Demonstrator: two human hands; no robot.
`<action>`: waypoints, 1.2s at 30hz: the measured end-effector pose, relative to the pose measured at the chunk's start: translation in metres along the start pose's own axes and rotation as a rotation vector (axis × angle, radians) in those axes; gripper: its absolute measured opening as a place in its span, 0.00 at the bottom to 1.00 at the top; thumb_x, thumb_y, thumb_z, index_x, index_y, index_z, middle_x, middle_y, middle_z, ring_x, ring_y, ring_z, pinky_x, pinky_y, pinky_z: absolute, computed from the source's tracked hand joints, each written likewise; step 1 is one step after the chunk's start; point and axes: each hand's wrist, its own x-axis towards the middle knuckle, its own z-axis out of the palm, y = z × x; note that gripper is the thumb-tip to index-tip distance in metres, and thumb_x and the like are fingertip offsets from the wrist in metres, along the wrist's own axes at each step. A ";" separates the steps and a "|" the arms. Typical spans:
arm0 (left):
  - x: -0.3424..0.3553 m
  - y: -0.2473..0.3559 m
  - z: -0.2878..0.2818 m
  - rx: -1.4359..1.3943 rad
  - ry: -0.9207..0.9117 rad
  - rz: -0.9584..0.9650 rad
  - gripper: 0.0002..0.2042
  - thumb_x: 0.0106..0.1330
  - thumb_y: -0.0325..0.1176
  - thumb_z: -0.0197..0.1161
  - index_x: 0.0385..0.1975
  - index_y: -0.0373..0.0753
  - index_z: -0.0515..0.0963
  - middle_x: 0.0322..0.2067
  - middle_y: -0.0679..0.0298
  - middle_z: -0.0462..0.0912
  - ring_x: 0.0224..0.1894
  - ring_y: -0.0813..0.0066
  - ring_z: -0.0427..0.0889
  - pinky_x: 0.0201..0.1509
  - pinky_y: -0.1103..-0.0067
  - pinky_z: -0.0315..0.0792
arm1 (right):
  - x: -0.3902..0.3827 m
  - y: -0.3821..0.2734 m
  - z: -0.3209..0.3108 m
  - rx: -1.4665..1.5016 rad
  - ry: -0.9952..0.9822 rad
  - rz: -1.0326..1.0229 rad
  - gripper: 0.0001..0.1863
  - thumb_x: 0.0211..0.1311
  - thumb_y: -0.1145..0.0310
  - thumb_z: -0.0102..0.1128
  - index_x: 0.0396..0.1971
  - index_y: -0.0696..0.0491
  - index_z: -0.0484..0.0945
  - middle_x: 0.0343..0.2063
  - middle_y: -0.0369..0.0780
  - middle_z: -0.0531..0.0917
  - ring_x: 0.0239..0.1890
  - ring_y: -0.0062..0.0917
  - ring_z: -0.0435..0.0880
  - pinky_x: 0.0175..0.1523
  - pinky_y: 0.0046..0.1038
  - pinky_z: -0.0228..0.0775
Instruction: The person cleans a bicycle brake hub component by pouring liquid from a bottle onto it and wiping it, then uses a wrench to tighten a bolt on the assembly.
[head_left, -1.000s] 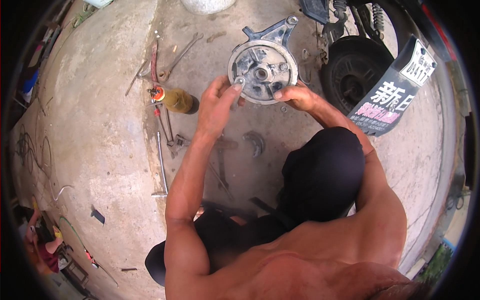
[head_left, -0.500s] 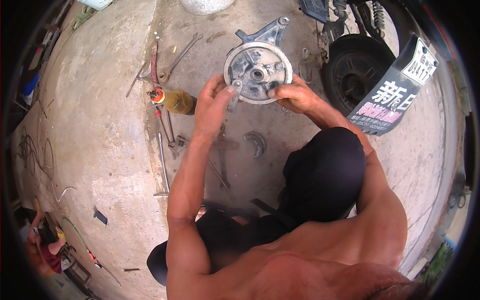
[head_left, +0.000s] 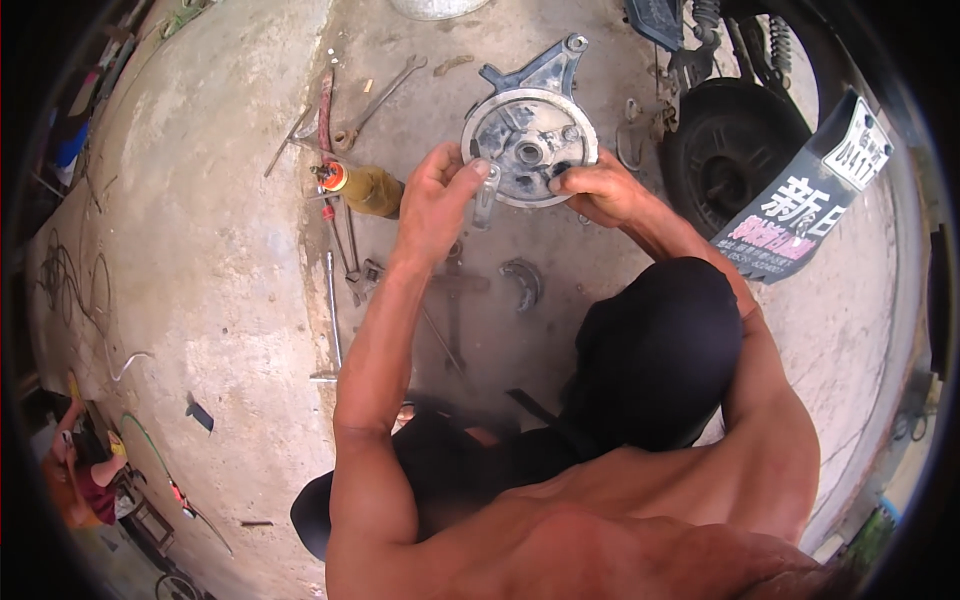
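A round metal brake backing plate (head_left: 512, 122) with a dark bracket arm (head_left: 545, 72) at its far side is held up above the floor. My left hand (head_left: 436, 196) grips the plate's left edge, thumb by a small metal lever (head_left: 485, 203) that sticks out at the lower left. On the plate's right edge, my right hand (head_left: 606, 189) is closed with the thumb lying over its face; the fingers underneath are partly hidden. A curved brake shoe (head_left: 523, 284) lies on the concrete below the plate.
Left of my hands are a yellowish bottle (head_left: 370, 190) with a red-orange neck, an open-ended wrench (head_left: 385, 100), a long metal bar (head_left: 333, 310) and a hammer (head_left: 455, 285). At the right stand a vehicle wheel (head_left: 728, 150) and a dark mudflap (head_left: 795, 215). A person (head_left: 85, 460) is at far left.
The whole view has shifted slightly, so things appear a little farther right. Both hands keep their hold on the backing plate, and its position between them is nearly unchanged.
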 end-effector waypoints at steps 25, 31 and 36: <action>-0.122 0.164 -0.006 1.441 -0.579 0.366 0.09 0.56 0.36 0.67 0.30 0.40 0.76 0.29 0.62 0.75 0.32 0.64 0.78 0.35 0.71 0.69 | 0.011 0.030 -0.030 0.125 0.158 0.181 0.32 0.54 0.79 0.55 0.64 0.60 0.68 0.59 0.44 0.78 0.63 0.34 0.75 0.72 0.38 0.60; -0.159 0.151 0.017 1.512 -0.555 0.487 0.11 0.60 0.35 0.56 0.29 0.34 0.82 0.25 0.57 0.75 0.27 0.66 0.73 0.29 0.69 0.67 | -0.003 0.018 -0.032 0.019 0.160 0.200 0.35 0.55 0.76 0.56 0.67 0.58 0.64 0.63 0.43 0.74 0.67 0.34 0.71 0.75 0.39 0.55; -0.176 0.155 -0.014 1.680 -0.500 0.465 0.09 0.45 0.32 0.64 0.25 0.36 0.79 0.27 0.58 0.76 0.24 0.71 0.70 0.22 0.79 0.60 | 0.006 0.035 -0.032 0.045 0.064 0.269 0.32 0.58 0.75 0.54 0.66 0.59 0.65 0.62 0.43 0.76 0.66 0.34 0.72 0.73 0.39 0.56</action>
